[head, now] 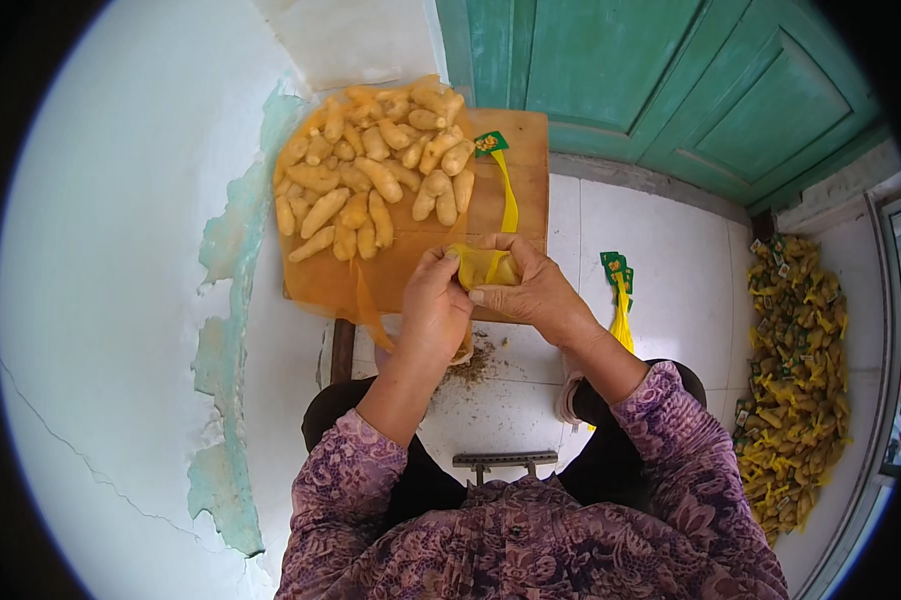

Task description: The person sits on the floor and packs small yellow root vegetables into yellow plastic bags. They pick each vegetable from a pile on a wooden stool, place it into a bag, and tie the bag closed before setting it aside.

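Note:
Both hands meet over the near edge of a wooden tabletop [413,292]. Between them is a small yellow mesh bag [488,266] with a pale piece inside. My left hand [437,296] pinches the bag's left side with the thumb. My right hand [529,289] curls its thumb and fingers around the right side. Beyond them, a heap of tan ginger roots [375,172] rests on and partly inside orange netting [315,289]. A flat yellow mesh strip [509,195] with a green picture tag [491,143] lies right of the heap, its lower end behind my right hand.
On the tiled floor to the right lies a bunch of yellow mesh bags [621,322] with green tags [617,274]. Many filled yellow mesh bags [795,390] are piled along the right wall. Brown crumbs [477,364] litter the floor below. Green doors [615,67] stand behind the table.

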Tool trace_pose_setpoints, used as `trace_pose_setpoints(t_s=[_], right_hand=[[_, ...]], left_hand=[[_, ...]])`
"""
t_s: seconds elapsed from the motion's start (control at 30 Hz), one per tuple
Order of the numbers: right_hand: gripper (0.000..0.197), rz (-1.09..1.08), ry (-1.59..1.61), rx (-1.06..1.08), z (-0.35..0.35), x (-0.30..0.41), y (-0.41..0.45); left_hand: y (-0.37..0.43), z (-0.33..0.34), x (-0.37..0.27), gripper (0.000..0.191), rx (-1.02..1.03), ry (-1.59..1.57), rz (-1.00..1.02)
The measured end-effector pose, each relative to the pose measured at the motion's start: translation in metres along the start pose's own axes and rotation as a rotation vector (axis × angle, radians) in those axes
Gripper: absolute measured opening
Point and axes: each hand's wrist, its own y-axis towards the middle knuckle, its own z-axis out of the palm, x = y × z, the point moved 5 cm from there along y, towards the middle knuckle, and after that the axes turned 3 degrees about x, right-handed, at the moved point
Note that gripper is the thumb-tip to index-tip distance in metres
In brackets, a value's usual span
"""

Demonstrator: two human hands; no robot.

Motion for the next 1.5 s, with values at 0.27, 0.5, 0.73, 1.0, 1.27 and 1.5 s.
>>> trace_pose_setpoints(t_s=[0.27,0.5,0.73,1.0,1.27,1.5], right_hand=[[0.021,-0.106,-0.226,-0.180,-0.033,-0.007,0.011],[0.017,0.086,0.673,-0.246,-0.035,-0.032,0.022],[0.022,0.132,0.427,-0.120,-0.019,-0.002,0.009],[0.024,0.094,0.086,-0.100,-0.030,-0.013,0.015],[0.020,0.204,0.684,-0.293,-0.049,-0.044,0.025],[0.026,0.139,0.431,-0.088,-0.023,-0.002,0.012]], left_hand=[[-0.005,0.007,-0.013,0.010,-0.022,0.104,0.098],[-0.009,0.009,0.002,0.024,0.115,0.672,-0.114],[-0.006,-0.007,-0.001,0.022,0.035,0.422,-0.149],[0.002,0.007,-0.020,0.013,0.028,-0.032,0.062],[-0.012,0.008,0.008,0.023,0.326,0.093,-0.483],[-0.002,0.001,-0.005,0.019,-0.027,0.105,-0.122]])
